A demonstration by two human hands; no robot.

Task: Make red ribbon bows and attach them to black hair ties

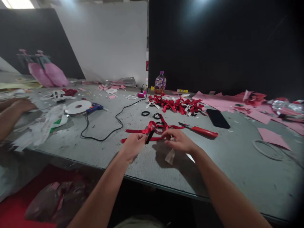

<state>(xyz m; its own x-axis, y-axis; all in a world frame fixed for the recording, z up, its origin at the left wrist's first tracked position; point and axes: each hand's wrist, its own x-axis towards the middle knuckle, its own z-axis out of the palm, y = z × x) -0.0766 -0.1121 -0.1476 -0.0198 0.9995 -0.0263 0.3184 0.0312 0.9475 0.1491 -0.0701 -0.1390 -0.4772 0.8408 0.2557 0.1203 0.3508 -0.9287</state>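
My left hand (135, 145) is closed, with a black hair tie (149, 136) pinched between thumb and fingers above the table. Just right of it, my right hand (180, 141) has its fingers curled around a whitish ribbon (170, 157), whose end hangs below. Loose red ribbons (136, 131) lie right behind both hands; one strip passes close to the right fingertips, and I cannot tell whether they touch it. Two more black hair ties (145, 113) rest farther back. A red-handled knife (204, 131) lies to the right of my right hand.
A pile of red and white bows (177, 105) lies behind the ribbons. A phone (218, 118) is at right, near pink sheets (273, 138). At left are a white ribbon spool (78, 107), a corded blue glue gun (95, 107) and another person's hand (22, 105). A bottle (160, 83) stands behind.
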